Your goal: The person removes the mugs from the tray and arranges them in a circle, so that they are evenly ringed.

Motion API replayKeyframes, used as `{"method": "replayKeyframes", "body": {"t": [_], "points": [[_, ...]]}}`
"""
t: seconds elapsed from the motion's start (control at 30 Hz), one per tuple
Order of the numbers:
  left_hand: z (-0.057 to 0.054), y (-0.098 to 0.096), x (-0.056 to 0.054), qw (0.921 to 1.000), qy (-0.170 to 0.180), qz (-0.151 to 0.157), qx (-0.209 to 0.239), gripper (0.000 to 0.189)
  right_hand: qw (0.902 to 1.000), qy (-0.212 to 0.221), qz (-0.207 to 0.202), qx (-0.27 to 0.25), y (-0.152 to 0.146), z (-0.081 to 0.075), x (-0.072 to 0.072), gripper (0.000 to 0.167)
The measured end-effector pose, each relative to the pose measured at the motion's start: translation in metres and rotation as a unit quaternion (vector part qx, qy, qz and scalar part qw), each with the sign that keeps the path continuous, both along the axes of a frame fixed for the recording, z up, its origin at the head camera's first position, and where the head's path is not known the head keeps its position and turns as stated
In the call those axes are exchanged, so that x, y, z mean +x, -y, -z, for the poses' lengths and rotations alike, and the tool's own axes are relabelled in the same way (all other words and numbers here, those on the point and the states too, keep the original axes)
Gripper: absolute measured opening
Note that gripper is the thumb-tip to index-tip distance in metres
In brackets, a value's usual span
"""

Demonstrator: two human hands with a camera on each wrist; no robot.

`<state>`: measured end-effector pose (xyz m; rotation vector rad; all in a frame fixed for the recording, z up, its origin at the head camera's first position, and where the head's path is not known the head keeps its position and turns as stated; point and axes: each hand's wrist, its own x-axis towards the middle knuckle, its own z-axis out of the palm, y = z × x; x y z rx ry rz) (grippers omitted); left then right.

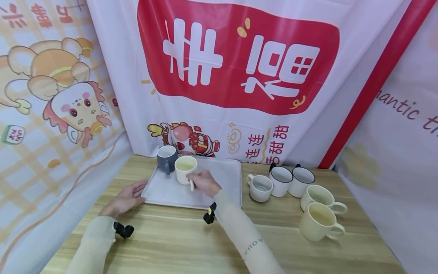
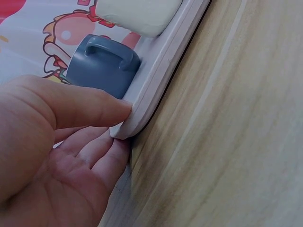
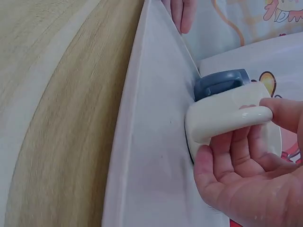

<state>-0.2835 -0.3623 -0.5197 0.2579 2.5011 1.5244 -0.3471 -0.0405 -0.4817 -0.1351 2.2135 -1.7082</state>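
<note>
My right hand (image 1: 206, 182) grips a cream mug (image 1: 185, 164) by its handle (image 3: 232, 124), fingers tucked behind it and thumb on its end. The mug is upright at the left part of a pale rectangular tray (image 1: 215, 182), its base close to the tray's surface. A blue-grey mug (image 1: 166, 159) stands beside it in the tray's back left corner, handle toward me. At the tray's front left corner, my left hand (image 1: 127, 198) holds the rim; in the left wrist view its thumb (image 2: 102, 108) lies on the edge and the fingers reach around the outside.
Right of the tray stand a small white cup (image 1: 261, 189), two dark-rimmed white mugs (image 1: 281, 182), and two cream-yellow mugs (image 1: 316, 224) with handles to the right. A printed cloth (image 1: 239, 87) hangs behind the wooden table (image 1: 178, 239), with more cloth on both sides.
</note>
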Motion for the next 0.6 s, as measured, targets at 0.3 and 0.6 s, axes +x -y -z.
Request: {"method": "replayKeyframes", "body": {"t": [0.3,0.6], "points": [[-0.001,0.0,0.0,0.9999,0.005,-0.004,-0.009,0.076,0.9946,0.053,-0.063,-0.063,-0.037,-0.02,0.016,0.03],[-0.003,0.0,0.004,0.9996,-0.007,0.003,-0.026,0.075,0.9932,0.056,-0.068,-0.077,-0.081,-0.022,0.053,0.027]]}}
